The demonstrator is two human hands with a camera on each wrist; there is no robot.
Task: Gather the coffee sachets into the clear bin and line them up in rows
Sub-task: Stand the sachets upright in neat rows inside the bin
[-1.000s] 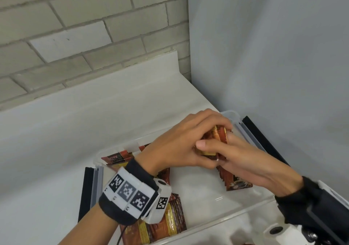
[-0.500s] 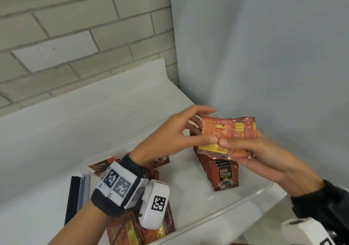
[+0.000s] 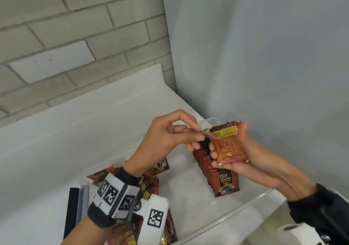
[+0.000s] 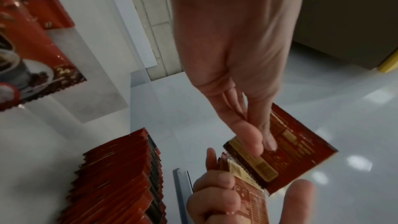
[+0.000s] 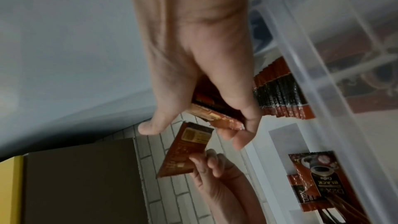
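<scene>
My right hand grips a small stack of red-brown coffee sachets above the clear bin. My left hand pinches one sachet by its edge, just left of that stack; the right wrist view shows this single sachet apart from the stack. Below the hands, a row of sachets stands on edge along the bin's right side. Loose sachets lie in a heap at the bin's left end, partly hidden by my left wrist.
The bin sits on a white counter in a corner, with a brick wall behind and a grey wall close on the right. A black and grey strip lies beside the bin's left end. The bin floor's middle is bare.
Both hands rose from the row in the bin with a small stack. The right hand now holds the stack alone, while the left has drawn one sachet off it.
</scene>
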